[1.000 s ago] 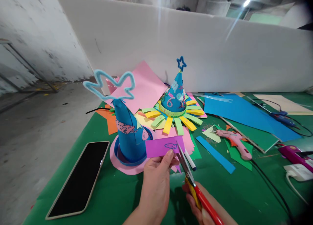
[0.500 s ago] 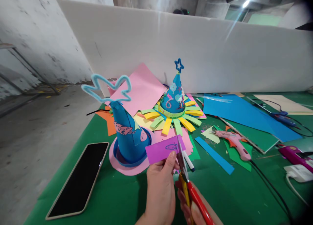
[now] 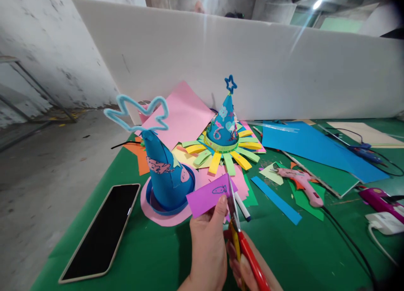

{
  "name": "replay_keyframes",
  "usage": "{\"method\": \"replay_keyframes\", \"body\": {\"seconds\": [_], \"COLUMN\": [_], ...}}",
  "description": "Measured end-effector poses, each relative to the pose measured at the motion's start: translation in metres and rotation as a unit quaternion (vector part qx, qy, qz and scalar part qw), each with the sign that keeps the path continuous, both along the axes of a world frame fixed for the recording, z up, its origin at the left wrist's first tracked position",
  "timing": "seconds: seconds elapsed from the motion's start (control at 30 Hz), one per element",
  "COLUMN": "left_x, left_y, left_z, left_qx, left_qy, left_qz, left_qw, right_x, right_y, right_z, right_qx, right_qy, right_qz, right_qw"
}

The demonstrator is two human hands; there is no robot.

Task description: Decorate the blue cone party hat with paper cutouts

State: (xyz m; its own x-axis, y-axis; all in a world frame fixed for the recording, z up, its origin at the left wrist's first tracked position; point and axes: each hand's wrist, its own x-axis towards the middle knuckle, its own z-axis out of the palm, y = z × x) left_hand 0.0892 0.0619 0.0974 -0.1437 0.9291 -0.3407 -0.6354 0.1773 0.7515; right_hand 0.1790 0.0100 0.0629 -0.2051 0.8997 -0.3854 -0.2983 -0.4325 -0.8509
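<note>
My left hand [image 3: 208, 240] pinches a piece of purple paper [image 3: 202, 198] between thumb and fingers. A small fish-like outline is drawn on the paper in dark ink. Scissors [image 3: 249, 253] with red and yellow handles are in my right hand [image 3: 249, 265], their blades at the paper's right end, close to the drawing. Just behind the blades lies a white marker [image 3: 242, 206] with a dark cap. To the left of the paper stands a blue cone hat [image 3: 166, 177] on a pink brim, topped by a light blue pipe-cleaner shape [image 3: 139, 112].
A phone [image 3: 101, 232] lies at the left. Farther back stands another blue cone hat [image 3: 225, 124] with green and yellow strips. To the right are a pink glue gun [image 3: 301, 183], a blue paper strip [image 3: 276, 200], blue sheets [image 3: 303, 145] and a white plug [image 3: 385, 223].
The purple paper and both hands have shifted slightly, the scissors a little to the left. The blades look closer together. A blurry shape has appeared above the white board.
</note>
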Motion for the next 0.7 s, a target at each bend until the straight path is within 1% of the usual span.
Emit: {"method": "replay_keyframes", "body": {"seconds": [0.17, 0.3, 0.4, 0.47, 0.6, 0.7], "left_x": [-0.0005, -0.0004, -0.0006, -0.0008, -0.0012, -0.0011], "left_y": [-0.0013, -0.0025, -0.0034, -0.0036, -0.002, -0.0005], "left_z": [-0.0006, 0.0008, 0.0011, 0.0012, 0.0017, 0.0016], "left_qx": [0.02, 0.023, 0.015, 0.009, 0.013, 0.01], "left_qy": [0.002, 0.008, 0.01, 0.011, 0.015, 0.02], "left_qz": [0.018, 0.016, 0.014, 0.012, 0.007, 0.011], "left_qw": [1.0, 1.0, 1.0, 1.0, 1.0, 1.0], "right_x": [-0.004, -0.004, -0.0033, -0.0039, -0.006, -0.0064], "right_y": [-0.001, -0.0029, -0.0018, -0.0005, 0.0002, -0.0015], "right_z": [-0.0031, -0.0017, -0.0024, -0.0036, -0.0039, -0.0004], "right_qx": [-0.074, -0.092, -0.114, -0.125, -0.111, -0.105], "right_qy": [0.1, 0.144, 0.172, 0.172, 0.152, 0.147], "right_qz": [-0.069, -0.091, -0.089, -0.08, -0.073, -0.066], "right_qw": [0.99, 0.981, 0.974, 0.974, 0.979, 0.981]}}
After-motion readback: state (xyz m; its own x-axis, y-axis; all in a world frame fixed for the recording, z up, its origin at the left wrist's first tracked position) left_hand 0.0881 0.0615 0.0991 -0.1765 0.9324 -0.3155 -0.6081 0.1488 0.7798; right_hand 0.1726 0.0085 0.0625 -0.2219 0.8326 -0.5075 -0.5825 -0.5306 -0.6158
